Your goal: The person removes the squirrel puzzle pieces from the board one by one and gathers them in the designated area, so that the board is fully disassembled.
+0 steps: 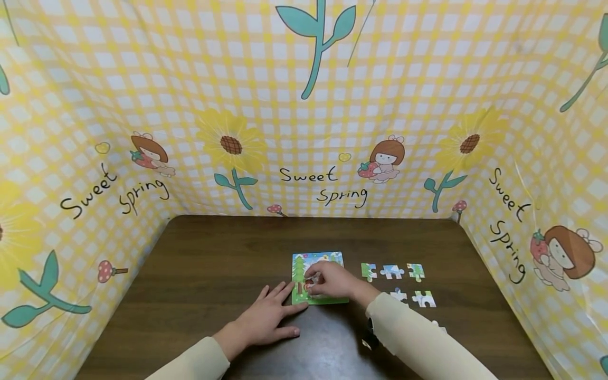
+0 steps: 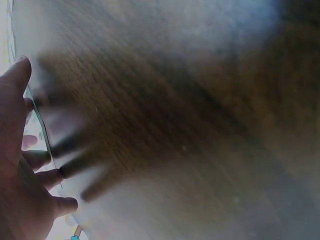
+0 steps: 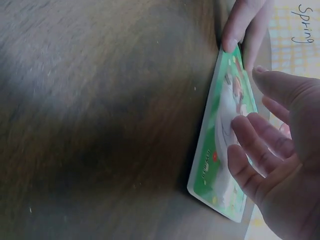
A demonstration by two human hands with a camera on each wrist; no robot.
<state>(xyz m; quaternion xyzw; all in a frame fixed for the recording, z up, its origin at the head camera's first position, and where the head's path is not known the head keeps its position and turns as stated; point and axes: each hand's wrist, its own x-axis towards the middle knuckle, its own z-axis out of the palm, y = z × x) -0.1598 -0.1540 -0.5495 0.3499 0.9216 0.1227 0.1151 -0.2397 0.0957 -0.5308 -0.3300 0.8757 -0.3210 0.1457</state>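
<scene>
A small puzzle board [image 1: 299, 258] with a printed green tree and green border lies on the table. Over its left half hovers my right hand [image 1: 334, 278], thumb and index finger bent toward the picture with a gap between them. The right wrist view shows that hand [image 3: 285, 165] with loosely bent fingers close above the board [image 3: 200, 182], and no piece visible between them. My left hand [image 1: 263, 316] rests on the table with fingers spread, thumb apart; its index finger touches the board's lower left corner. In the left wrist view, that hand [image 2: 15, 165] shows only at the left edge.
Right of the board lie several loose jigsaw pieces, among them a blue-white one [image 1: 391, 271] and a green one [image 1: 424, 298]. The right sleeve [image 1: 423, 332] partly covers others. Patterned yellow cloth [image 1: 304, 121] walls in the dark wooden table [image 1: 214, 253] at back and sides.
</scene>
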